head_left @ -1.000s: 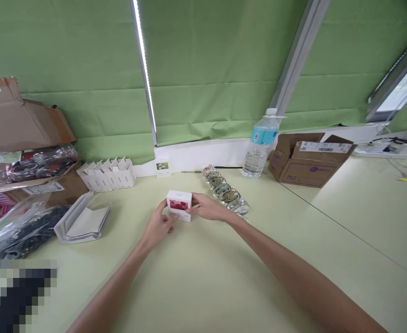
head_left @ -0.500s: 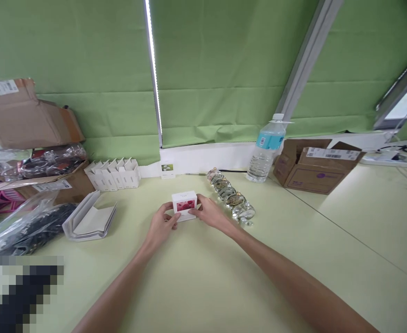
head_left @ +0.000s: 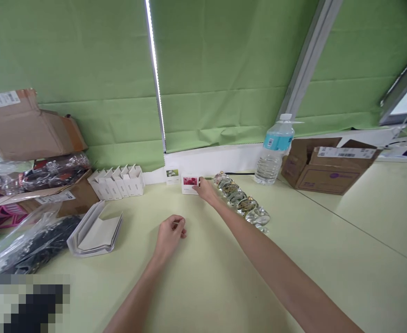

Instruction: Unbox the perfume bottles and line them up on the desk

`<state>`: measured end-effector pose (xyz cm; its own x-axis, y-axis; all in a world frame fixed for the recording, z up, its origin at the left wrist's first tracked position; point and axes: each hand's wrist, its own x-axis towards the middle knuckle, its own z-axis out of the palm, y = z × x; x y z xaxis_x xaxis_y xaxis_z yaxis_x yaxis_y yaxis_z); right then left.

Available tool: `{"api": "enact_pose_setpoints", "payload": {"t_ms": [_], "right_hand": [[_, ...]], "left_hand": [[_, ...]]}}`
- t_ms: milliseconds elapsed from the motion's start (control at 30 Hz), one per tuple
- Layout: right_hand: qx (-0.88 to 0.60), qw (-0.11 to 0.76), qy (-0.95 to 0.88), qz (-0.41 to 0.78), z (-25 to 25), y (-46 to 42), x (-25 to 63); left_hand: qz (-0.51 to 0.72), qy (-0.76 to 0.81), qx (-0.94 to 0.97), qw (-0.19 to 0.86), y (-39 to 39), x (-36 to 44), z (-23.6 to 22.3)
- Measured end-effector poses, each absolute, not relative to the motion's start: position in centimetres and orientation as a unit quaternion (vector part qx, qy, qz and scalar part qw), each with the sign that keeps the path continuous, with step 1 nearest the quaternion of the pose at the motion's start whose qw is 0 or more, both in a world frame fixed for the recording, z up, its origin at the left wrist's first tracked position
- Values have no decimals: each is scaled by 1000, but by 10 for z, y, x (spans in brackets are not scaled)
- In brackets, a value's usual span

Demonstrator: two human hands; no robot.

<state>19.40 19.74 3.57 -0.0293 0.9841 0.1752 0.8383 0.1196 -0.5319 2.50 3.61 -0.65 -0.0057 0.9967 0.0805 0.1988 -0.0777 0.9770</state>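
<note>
At the back of the table, my right hand (head_left: 205,188) grips the right side of a small white box (head_left: 190,190) with a red flower picture on its front. Just left of it stands another small white box (head_left: 172,176) with a green and white picture. My left hand (head_left: 170,232) is curled above the table nearer to me, thumb against the fingers, and nothing shows in it. Beside my right hand runs a row of clear plastic-wrapped bangle-like pieces (head_left: 237,198).
Open-topped white boxes (head_left: 116,182) stand in a row at back left, with flat folded white cartons (head_left: 97,233) in front. Further left are a bag of dark items (head_left: 47,245) and cardboard boxes (head_left: 30,129). A water bottle (head_left: 271,159) and an open carton (head_left: 328,173) stand right.
My right hand has carried the red-flower box away from me to beside the other picture box. My left hand has let go of it and drawn back toward me.
</note>
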Motion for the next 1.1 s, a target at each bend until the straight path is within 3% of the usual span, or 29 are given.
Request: {"api": "enact_pose_setpoints", "payload": {"t_ms": [433,1100], "right_hand": [[-667,245,-694,113,29,279,178],[-666,234,-700,105,25,282,170]], "left_hand": [[457,545,556,431,41,26,-1],[457,550,549,433,42,27,0]]}}
